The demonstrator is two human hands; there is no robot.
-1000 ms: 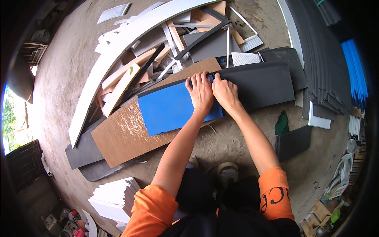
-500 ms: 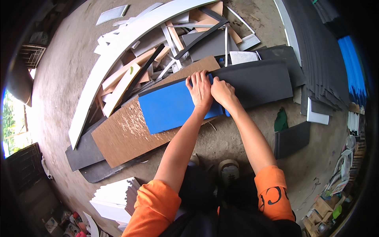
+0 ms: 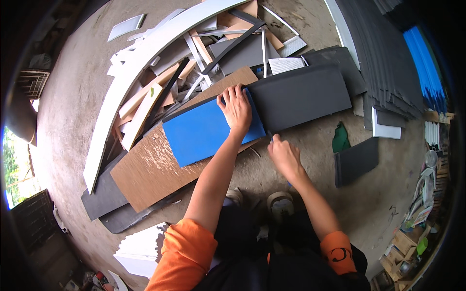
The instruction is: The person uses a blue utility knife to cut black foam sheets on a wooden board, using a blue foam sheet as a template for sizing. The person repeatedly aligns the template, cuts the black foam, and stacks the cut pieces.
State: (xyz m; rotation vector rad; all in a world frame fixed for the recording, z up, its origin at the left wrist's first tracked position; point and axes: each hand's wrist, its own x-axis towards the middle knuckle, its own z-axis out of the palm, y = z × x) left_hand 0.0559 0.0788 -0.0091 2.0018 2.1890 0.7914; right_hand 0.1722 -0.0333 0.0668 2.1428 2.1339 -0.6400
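Head view: left hand [image 3: 236,109] grasps nothing, palm down and fingers bent, pressing the blue sheet [image 3: 194,131] near its right end. Most of that sheet extends left of this hand. Right hand [image 3: 285,157] clenched on a small dark tool [image 3: 271,137], mostly hidden, can't tell type; it's just off the sheet's lower right corner. Dark sheet [image 3: 306,97] sits above and right of that grip, brown board [image 3: 141,179] left, scrap pile [image 3: 245,58] beyond both hands.
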